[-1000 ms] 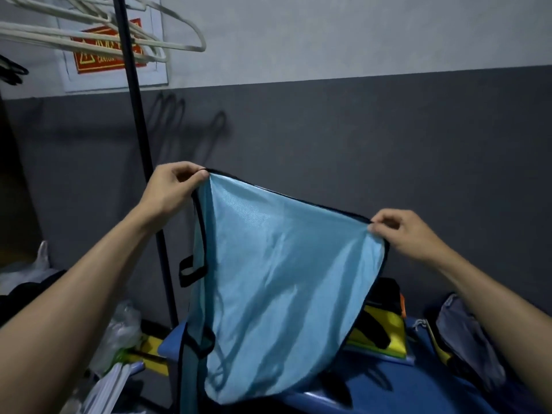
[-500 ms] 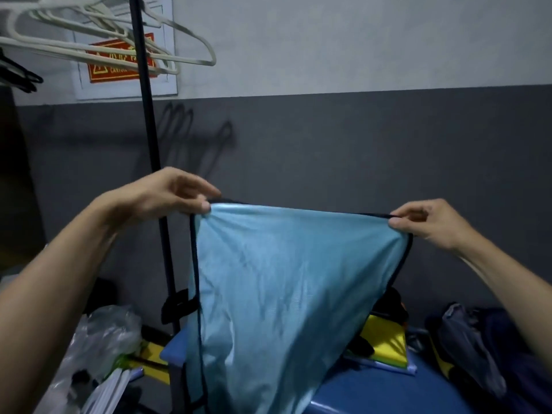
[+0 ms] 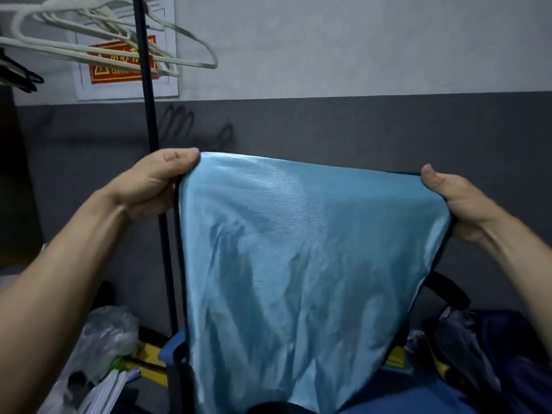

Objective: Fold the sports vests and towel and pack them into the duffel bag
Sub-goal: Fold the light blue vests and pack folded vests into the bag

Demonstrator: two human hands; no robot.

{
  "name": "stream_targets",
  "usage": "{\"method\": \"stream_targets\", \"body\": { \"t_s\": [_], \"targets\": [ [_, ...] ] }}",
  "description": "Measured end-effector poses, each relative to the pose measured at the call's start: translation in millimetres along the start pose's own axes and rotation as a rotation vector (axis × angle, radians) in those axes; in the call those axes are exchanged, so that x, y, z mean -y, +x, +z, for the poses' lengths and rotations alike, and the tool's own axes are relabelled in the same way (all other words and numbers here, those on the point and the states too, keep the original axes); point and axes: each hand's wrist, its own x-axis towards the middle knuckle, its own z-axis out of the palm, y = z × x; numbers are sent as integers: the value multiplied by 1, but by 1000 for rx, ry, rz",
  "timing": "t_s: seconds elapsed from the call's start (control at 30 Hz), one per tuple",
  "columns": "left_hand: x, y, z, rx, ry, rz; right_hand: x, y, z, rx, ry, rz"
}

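Item: light-blue sports vest [image 3: 298, 264], held up mid-scene, hanging above the blue worktop [image 3: 418, 398]. Left hand [image 3: 149, 186] and right hand [image 3: 454, 201] each grip an upper corner. Plastic bag [image 3: 104, 339], near left; contents unclear.

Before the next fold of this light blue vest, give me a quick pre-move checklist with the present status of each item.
1. Left hand grips the top corner of the light blue vest: ok.
2. Right hand grips the opposite top corner: ok.
3. Top edge stretched fairly level between the hands: ok.
4. Fabric hangs flat, without bunching: ok, only slight wrinkles.
5. Blue surface below free for laying it down: cannot tell, vest hides it.
6. Duffel bag open and ready: cannot tell.
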Motion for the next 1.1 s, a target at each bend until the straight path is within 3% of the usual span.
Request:
{"method": "stream_targets", "body": {
  "t_s": [0.23, 0.33, 0.43, 0.5, 0.7, 0.93, 1.1],
  "targets": [
    [6, 6, -5, -151, 72, -13, -7, -6, -24, 128, 35, 46],
    [14, 13, -2, -219, 118, -27, -8, -3, -19, 28, 72, 80],
    [27, 26, 7, -378, 370, -107, -5, -1, 6, -12, 137, 110],
    [34, 34, 24, -432, 419, -142, -3, 1, 36, -70, 132, 113],
    [32, 44, 120, -108, 254, -182, 0, 0, 152, 15, -218, 6],
    [37, 43, 123, -229, 200, -173, -1, 0, 172, 7, -1, 123],
    [32, 39, 129, -206, 205, -190, 9, -3, 183, 36, 42, 125]
  ]
}}
